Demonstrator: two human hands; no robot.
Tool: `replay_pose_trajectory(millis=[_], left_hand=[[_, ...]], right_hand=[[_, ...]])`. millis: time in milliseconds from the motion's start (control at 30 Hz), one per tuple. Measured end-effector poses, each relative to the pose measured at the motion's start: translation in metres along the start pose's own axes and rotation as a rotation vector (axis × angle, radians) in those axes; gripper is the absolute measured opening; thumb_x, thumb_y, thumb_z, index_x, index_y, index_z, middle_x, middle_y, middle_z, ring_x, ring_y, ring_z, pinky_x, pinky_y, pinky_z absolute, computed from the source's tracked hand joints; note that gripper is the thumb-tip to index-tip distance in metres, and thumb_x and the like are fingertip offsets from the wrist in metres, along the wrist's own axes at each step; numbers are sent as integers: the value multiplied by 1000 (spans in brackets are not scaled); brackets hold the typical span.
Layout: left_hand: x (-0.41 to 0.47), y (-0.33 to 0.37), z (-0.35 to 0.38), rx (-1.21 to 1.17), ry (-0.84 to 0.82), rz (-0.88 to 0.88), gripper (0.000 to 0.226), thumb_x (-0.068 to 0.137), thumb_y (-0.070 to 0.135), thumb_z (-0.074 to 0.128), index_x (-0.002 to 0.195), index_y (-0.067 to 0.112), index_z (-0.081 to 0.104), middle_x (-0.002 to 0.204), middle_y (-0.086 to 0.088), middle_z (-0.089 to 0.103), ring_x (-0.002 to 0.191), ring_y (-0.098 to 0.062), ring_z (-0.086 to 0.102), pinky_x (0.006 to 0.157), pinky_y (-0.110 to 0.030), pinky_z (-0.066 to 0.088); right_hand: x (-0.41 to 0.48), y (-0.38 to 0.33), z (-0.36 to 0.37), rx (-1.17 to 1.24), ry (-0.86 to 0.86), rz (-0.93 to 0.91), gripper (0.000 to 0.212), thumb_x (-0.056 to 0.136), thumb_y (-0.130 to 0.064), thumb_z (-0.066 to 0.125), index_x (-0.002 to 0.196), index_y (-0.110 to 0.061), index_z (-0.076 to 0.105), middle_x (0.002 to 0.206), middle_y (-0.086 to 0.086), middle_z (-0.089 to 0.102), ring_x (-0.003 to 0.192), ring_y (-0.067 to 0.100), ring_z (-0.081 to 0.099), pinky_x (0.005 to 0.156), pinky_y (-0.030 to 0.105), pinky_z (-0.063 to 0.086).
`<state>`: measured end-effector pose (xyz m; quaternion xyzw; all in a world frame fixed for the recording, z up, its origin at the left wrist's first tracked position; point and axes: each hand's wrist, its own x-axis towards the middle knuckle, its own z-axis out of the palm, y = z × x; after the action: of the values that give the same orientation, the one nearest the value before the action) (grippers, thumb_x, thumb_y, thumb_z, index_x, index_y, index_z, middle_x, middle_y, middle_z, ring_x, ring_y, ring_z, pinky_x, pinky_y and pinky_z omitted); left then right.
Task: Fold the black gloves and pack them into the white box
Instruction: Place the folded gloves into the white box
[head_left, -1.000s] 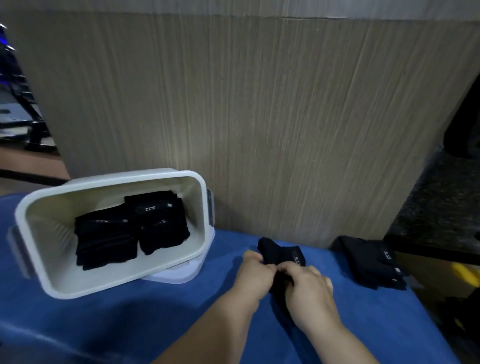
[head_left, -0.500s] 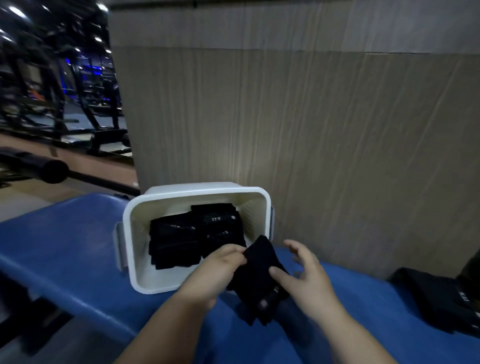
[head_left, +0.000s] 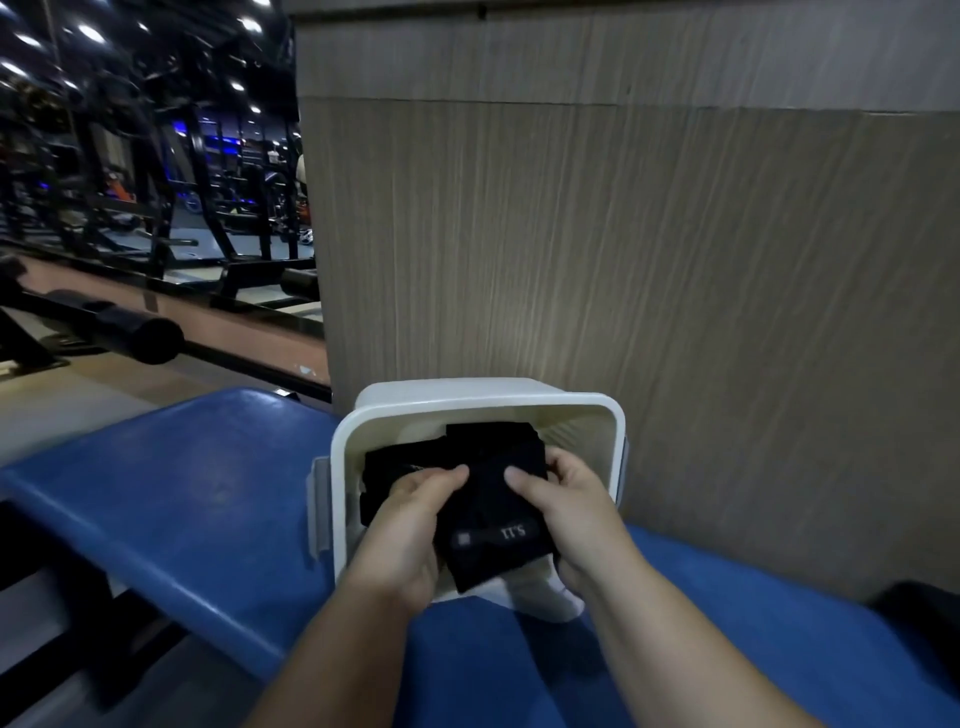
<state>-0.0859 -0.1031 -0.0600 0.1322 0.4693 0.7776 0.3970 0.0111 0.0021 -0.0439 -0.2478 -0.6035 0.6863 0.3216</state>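
Holding the folded glove (head_left: 493, 525) right at the mouth of the white box (head_left: 344, 457), half over the near rim and half inside. My left hand (head_left: 410, 525) pinches its left edge, thumb on top and the other fingers curled underneath where I can't see them. My right hand (head_left: 576, 514) does the same on the other side, thumb pressed flat on the fabric, fingers wrapped round the far edge. The glove has a strip with small white lettering facing me near its lower end. The box is tipped so the opening faces me, and it's got grey latches on its sides. Inside there's already a stack of black gloves (head_left: 395, 467) against the left wall and another folded one (head_left: 493, 439) further back, both touching the one I'm holding. The right part of the box interior shows bare ribbed wall. Something white pokes out under the box's near corner, looks like the lid (head_left: 540, 597). All of it sits on a blue padded bench (head_left: 182, 493), pushed up against a wood-grain panel (head_left: 649, 260). Dark gym racks (head_left: 156, 182) off to the left, and a dark thing (head_left: 919, 603) at the right edge that I can't make out.
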Motion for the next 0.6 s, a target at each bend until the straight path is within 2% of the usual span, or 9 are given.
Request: replay_pose_trajectory(millis=[67,133,200,233,300,400,500,600], left_hand=[[5,2,-4,-77,-10,15,38,88,17,61,125,13,53,112,-16,68,100,-34,66,81,-52,56],[8,4,-6,-115,14,80,42,89,10,56,131,13,49,110,-15,66,97,-31,65,69,-43,55],[10,7,-7,-140,56,144,40,91,5,51,130,12,48,109,-13,66,95,-27,64,64,-36,52],[11,8,-7,-139,87,171,38,92,5,50,129,14,48,110,-12,66,96,-26,64,66,-35,53],[14,8,-8,-98,165,225,35,94,8,51,127,17,47,114,-11,65,101,-26,63,78,-42,54],[18,6,-7,1,253,305,31,95,11,52,122,24,45,116,-3,63,106,-26,61,95,-48,49],[25,1,-7,86,307,363,31,96,13,52,122,28,44,118,2,62,109,-25,59,99,-50,46],[32,-2,-7,219,362,451,33,95,21,54,123,36,44,127,7,57,115,-18,55,103,-45,44]], right_hand=[[14,0,12,0,81,-34,31,82,-7,72,108,-14,56,103,9,71,92,27,69,85,47,56],[26,-2,23,-32,143,-59,34,79,-13,76,101,-17,50,107,8,68,94,27,68,85,49,55],[36,-5,33,-89,185,-95,35,78,-15,77,93,-18,46,101,7,66,90,23,66,81,42,56],[41,-6,38,-137,203,-121,34,77,-15,77,90,-17,46,94,5,65,86,21,65,79,39,56],[50,-7,45,-262,235,-153,31,76,-20,78,83,-17,48,81,1,60,79,20,62,75,36,52],[59,-3,53,-404,248,-157,30,75,-29,78,73,-17,50,71,1,60,75,25,64,73,38,53],[65,-1,54,-562,292,-172,32,75,-39,76,67,-20,50,68,-1,63,71,24,64,70,35,52],[69,-2,52,-696,343,-164,33,75,-48,73,69,-20,55,73,-3,64,74,19,60,67,25,42]])
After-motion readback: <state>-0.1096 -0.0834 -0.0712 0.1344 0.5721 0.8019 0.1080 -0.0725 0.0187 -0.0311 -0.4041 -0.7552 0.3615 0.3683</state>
